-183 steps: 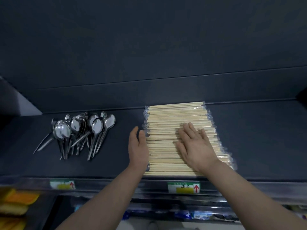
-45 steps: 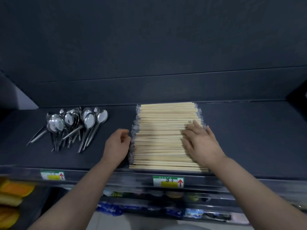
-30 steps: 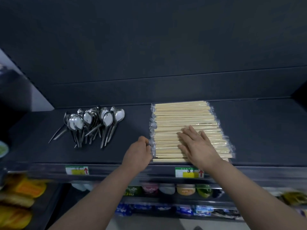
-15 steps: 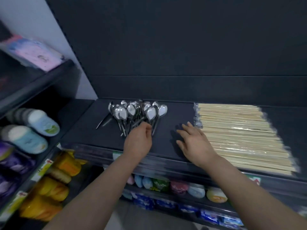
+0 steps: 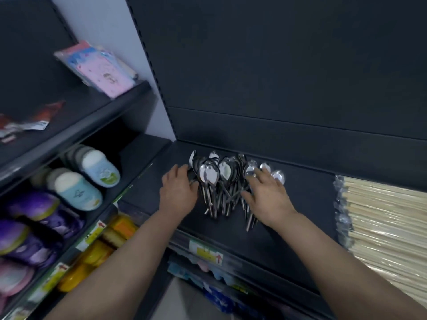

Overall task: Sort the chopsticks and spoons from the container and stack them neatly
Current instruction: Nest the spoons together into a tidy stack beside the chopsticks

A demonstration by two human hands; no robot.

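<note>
Several shiny metal spoons (image 5: 219,181) lie bunched on the dark shelf (image 5: 300,204), bowls toward the back wall and handles toward me. My left hand (image 5: 179,192) lies flat against the left side of the bunch, fingers straight. On the right side, my right hand (image 5: 268,197) rests with spread fingers over a few spoons. Between the two hands the bunch is pressed together. Wrapped pale wooden chopsticks (image 5: 381,227) lie stacked in a flat layer at the right edge of the view.
A price label (image 5: 205,252) sits on the shelf's front rail. To the left, a neighbouring rack holds slippers (image 5: 78,190), yellow items (image 5: 92,257) and pink packets (image 5: 104,72). The shelf's back wall rises just behind the spoons.
Both hands left the chopstick stack and moved left to the spoons. My view swung left with them. The spoons now lie in a tighter bunch between my hands.
</note>
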